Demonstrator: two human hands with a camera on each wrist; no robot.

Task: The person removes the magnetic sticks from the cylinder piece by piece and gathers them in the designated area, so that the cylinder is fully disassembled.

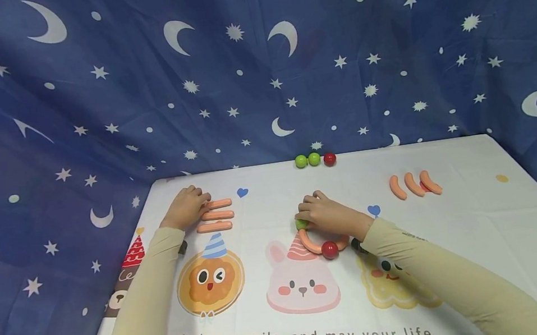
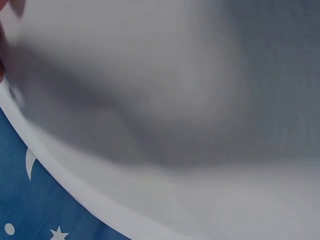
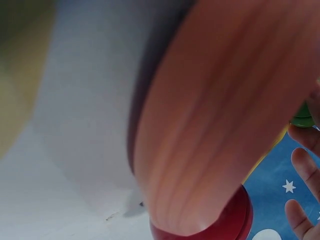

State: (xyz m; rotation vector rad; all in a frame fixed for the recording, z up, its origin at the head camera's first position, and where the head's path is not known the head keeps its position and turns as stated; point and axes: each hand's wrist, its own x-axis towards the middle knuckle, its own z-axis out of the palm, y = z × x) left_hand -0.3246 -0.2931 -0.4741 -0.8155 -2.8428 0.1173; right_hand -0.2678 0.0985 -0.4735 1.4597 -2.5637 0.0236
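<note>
On the left of the table in the head view, my left hand [image 1: 186, 208] has its fingers at the left end of the farthest straight toy sausage [image 1: 219, 203], hiding that end. Two more straight sausages [image 1: 217, 215] lie parallel just nearer. Near the middle, my right hand [image 1: 328, 217] pinches a green ball [image 1: 301, 223] in its fingertips. Below that hand, curved sausages [image 1: 311, 244] form an arc with a red ball [image 1: 330, 250] at its bottom. The right wrist view shows a sausage [image 3: 215, 125] up close, the red ball [image 3: 235, 220] and the green ball [image 3: 302, 117].
Two green balls [image 1: 314, 159] and a red ball [image 1: 330, 159] stand in a row at the table's back edge. Three curved sausages [image 1: 412, 185] lie at the back right. A blue curtain [image 1: 237, 81] rises behind the printed white tablecloth [image 1: 485, 229].
</note>
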